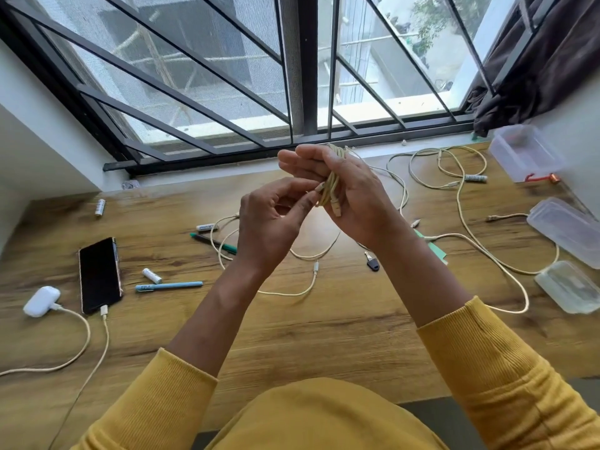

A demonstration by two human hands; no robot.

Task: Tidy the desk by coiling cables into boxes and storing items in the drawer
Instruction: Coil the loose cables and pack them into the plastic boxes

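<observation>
A cream cable (331,180) is wound in loops around my right hand (350,196), which is raised above the middle of the wooden desk (324,326). My left hand (276,222) pinches the cable's plug end at the coil. More cream cables lie loose on the desk: one (292,292) under my arms, others (454,170) at the back right. Clear plastic boxes stand at the right: one (522,151) by the window, one (565,232) further forward, one (568,287) nearest.
At the left lie a black phone (99,274) and a white case (42,301), each plugged into a cable. Batteries (152,275), a blue pen (168,286), a green pen (211,242) and a key (371,263) are scattered about. A barred window runs behind the desk.
</observation>
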